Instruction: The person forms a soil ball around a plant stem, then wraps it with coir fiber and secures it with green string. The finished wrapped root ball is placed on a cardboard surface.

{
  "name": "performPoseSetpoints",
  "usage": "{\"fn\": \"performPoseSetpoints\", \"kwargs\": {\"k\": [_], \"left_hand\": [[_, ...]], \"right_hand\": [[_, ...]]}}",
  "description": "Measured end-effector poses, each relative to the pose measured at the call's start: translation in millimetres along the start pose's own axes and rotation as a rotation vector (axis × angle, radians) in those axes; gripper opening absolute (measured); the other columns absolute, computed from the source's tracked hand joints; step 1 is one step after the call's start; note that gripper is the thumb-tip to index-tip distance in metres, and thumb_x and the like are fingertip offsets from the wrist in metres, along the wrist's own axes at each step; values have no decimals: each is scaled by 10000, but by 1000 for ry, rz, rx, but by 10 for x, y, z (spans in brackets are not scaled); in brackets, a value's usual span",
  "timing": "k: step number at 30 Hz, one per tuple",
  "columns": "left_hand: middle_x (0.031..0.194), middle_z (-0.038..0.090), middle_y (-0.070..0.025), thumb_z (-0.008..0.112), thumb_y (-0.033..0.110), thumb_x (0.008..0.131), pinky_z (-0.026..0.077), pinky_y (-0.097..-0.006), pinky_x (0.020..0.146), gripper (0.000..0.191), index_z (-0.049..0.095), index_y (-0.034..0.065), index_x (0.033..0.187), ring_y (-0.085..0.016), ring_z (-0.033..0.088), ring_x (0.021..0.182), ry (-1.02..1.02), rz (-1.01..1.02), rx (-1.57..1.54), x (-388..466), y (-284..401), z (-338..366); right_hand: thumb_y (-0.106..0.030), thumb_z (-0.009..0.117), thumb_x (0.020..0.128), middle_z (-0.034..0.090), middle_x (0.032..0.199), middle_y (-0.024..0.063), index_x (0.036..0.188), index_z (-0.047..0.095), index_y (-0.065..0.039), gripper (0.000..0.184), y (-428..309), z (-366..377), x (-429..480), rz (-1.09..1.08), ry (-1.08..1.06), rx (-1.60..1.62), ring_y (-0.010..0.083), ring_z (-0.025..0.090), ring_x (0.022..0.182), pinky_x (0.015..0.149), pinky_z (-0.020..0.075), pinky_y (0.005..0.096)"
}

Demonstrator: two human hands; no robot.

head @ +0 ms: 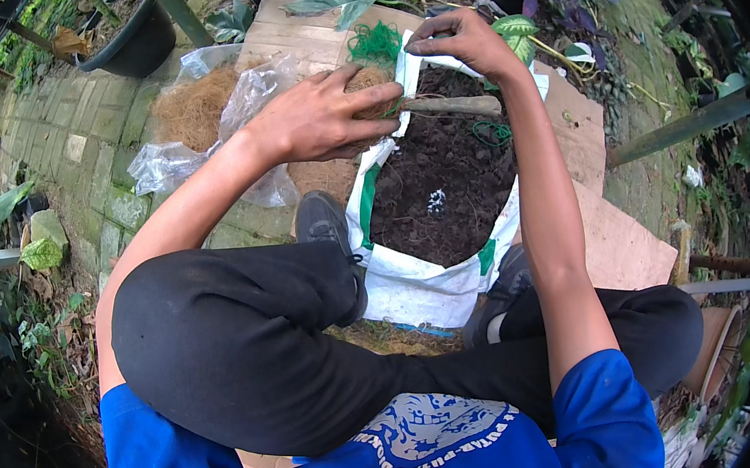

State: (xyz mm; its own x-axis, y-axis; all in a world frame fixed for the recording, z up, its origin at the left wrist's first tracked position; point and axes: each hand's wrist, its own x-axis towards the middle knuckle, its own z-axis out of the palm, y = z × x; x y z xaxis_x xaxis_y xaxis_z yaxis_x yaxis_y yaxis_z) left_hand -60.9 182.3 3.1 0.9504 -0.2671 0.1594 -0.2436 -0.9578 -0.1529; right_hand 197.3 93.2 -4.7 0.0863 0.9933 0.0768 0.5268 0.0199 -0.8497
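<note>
My left hand (324,116) grips a ball of brown fibre (372,92) with some green string on it, just past the left rim of a white sack. Much of the ball is hidden under the fingers. From its right side a short wooden stick or stem (458,106) reaches over the sack. My right hand (460,45) is raised above the sack's far edge, thumb and fingertips pinched together; any thin string between them is too fine to see. Inside the open white sack (417,285) lies dark soil (440,190) with white granules and a loop of green string (492,133).
Flattened cardboard (574,129) lies under the sack. Clear plastic bags (257,93) with brown fibre (197,112) rest to the left, and tangled green string (375,42) lies beyond. A black pot (137,45) stands far left. My shoes (322,219) flank the sack.
</note>
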Motion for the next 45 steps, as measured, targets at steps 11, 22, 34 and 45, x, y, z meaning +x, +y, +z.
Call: {"fn": "performPoseSetpoints", "kwargs": {"k": [11, 22, 34, 45], "left_hand": [[1436, 362, -31, 641, 364, 796, 565, -414, 786, 390, 587, 321, 1180, -388, 520, 1133, 9, -51, -121, 16, 38, -115], [1396, 419, 51, 616, 359, 821, 581, -374, 747, 380, 591, 297, 1195, -370, 523, 1135, 33, 15, 10, -5, 53, -82], [1299, 509, -32, 737, 362, 708, 559, -396, 752, 530, 586, 332, 1215, -336, 581, 1054, 160, -104, -85, -22, -59, -116], [1249, 540, -68, 737, 325, 692, 524, -407, 785, 463, 628, 266, 1137, -295, 601, 1028, -137, -253, -217, -147, -310, -210]], "right_hand": [[-278, 748, 735, 694, 850, 72, 871, 720, -18, 295, 54, 72, -17, 1, -36, 96, 151, 615, 836, 827, 451, 308], [-258, 739, 743, 693, 859, 72, 883, 716, -10, 286, -4, 109, -48, 23, -34, 108, 151, 614, 840, 837, 449, 308], [-226, 694, 794, 680, 875, 60, 935, 706, -21, 250, 303, 571, -111, 45, -22, 379, 118, 586, 824, 787, 462, 285], [-262, 667, 798, 675, 905, 163, 995, 658, -14, 318, -370, 565, -353, 3, -42, -68, 255, 644, 835, 782, 488, 351]]}}
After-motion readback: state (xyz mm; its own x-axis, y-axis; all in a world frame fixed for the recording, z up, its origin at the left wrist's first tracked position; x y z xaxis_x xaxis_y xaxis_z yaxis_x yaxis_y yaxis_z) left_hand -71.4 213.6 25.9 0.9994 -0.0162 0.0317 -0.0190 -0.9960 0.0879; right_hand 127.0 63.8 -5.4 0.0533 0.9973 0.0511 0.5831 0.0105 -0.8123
